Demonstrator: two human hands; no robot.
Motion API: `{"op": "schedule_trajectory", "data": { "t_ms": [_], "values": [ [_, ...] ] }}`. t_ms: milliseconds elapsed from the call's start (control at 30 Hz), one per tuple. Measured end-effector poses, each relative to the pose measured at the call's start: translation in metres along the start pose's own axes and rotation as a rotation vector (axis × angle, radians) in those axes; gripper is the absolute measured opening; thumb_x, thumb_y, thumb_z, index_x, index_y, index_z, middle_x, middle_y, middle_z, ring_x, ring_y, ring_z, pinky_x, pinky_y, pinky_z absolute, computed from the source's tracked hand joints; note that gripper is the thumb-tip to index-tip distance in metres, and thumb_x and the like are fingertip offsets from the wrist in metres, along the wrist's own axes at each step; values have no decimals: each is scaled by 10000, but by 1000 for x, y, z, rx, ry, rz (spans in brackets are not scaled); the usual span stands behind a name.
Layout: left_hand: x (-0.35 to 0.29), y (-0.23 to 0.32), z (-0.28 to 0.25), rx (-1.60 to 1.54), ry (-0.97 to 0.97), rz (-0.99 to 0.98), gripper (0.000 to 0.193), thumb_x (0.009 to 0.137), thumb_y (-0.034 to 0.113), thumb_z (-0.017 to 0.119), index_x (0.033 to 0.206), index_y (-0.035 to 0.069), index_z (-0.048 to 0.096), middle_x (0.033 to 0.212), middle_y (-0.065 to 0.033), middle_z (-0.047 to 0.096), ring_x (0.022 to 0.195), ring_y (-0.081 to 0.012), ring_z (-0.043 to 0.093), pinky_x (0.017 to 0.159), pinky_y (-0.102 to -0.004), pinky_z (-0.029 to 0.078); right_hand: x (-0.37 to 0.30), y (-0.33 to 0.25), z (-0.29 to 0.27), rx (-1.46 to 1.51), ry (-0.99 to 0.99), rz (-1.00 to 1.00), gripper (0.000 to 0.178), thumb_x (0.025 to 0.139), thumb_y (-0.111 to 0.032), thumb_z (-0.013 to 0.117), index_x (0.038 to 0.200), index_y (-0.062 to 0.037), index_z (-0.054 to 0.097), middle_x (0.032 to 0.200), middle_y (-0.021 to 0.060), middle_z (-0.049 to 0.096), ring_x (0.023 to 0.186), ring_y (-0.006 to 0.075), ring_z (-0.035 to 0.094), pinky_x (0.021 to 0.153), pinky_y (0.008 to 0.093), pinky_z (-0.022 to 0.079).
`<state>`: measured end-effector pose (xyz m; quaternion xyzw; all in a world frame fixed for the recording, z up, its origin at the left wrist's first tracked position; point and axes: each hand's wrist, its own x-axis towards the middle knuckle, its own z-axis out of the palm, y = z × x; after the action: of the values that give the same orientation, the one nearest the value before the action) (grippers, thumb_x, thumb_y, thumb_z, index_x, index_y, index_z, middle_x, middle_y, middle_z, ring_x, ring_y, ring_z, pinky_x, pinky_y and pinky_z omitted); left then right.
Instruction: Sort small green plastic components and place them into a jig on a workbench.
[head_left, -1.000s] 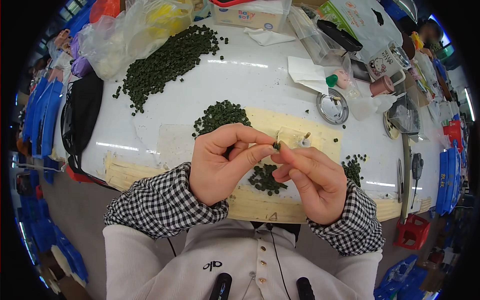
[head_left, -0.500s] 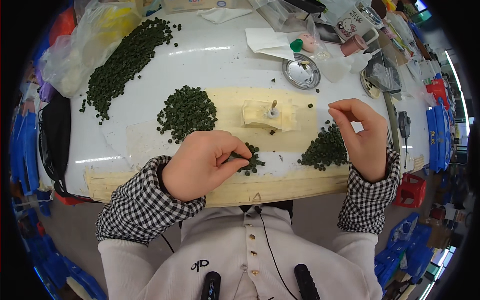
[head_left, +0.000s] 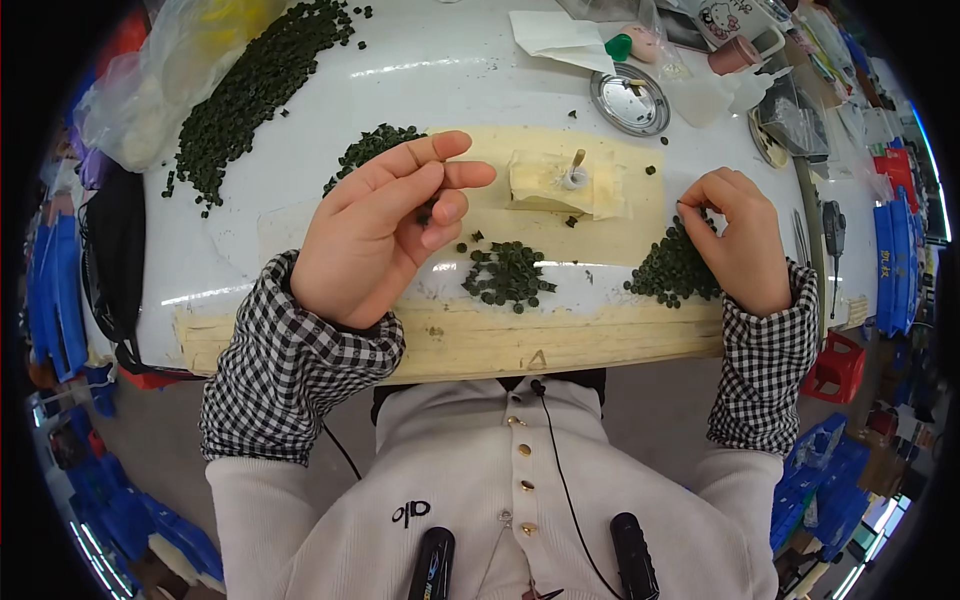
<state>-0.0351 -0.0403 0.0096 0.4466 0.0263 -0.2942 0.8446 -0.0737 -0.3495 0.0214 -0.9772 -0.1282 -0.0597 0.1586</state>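
My left hand (head_left: pixel 375 225) is raised over the table, between the middle pile (head_left: pixel 378 150) and a small front pile (head_left: pixel 508 276) of dark green round parts. Its thumb and fingers are curled together, and a bit of dark green shows among them. At the right pile (head_left: pixel 668 268) of the same parts, my right hand (head_left: pixel 742 240) has its thumb and fingertips pinched together at the pile's edge; what they hold is hidden. Between the hands stands a block wrapped in yellowish tape (head_left: pixel 540 182), with a white round holder (head_left: pixel 575 178) and a short brownish peg (head_left: pixel 579 158) upright in it.
A long heap of dark green parts (head_left: pixel 250 85) lies at the back left beside a clear plastic bag (head_left: pixel 135 120). A metal dish (head_left: pixel 630 100), white paper (head_left: pixel 560 40) and a pink spool (head_left: pixel 733 55) are at the back right. A wooden strip (head_left: pixel 470 345) edges the table.
My left hand has risen from the front pile, up and leftward, with its fingers curled. My right hand has lowered to the right pile and closed its fingertips. The view has shifted slightly.
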Motion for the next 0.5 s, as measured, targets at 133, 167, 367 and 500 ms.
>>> {"op": "schedule_trajectory", "data": {
  "t_ms": [133, 167, 367, 500],
  "values": [
    [-1, 3, 1, 10, 14, -2, 226, 996, 182, 408, 1088, 2, 509, 842, -36, 559, 594, -28, 384, 493, -156, 337, 0, 1, -1, 172, 18, 62, 63, 772, 27, 607, 795, 31, 548, 730, 75, 600, 658, 145, 577, 630, 244, 452],
    [0, 2, -3, -29, -70, -15, 241, 997, 204, 410, 1072, 0, 515, 829, -37, 570, 581, -30, 381, 492, -161, 334, 0, -2, -3, 189, 28, 61, 69, 767, 25, 609, 800, 23, 550, 722, 73, 601, 640, 144, 582, 611, 249, 454],
    [-2, -2, -12, -2, -216, -61, 290, 1012, 222, 367, 1094, -2, 533, 730, 16, 465, 548, -18, 327, 463, -165, 289, 11, -43, -24, 307, 168, -79, 99, 769, 41, 626, 866, 23, 624, 736, 78, 619, 617, 128, 595, 587, 237, 469],
    [0, -4, 4, 19, -182, -113, 319, 995, 167, 399, 1211, -40, 506, 823, 17, 503, 614, -36, 374, 544, -173, 345, 18, -78, -44, 358, 88, -229, 186, 733, 108, 630, 901, 31, 648, 783, 95, 630, 685, 152, 599, 626, 244, 464]
  ]
}}
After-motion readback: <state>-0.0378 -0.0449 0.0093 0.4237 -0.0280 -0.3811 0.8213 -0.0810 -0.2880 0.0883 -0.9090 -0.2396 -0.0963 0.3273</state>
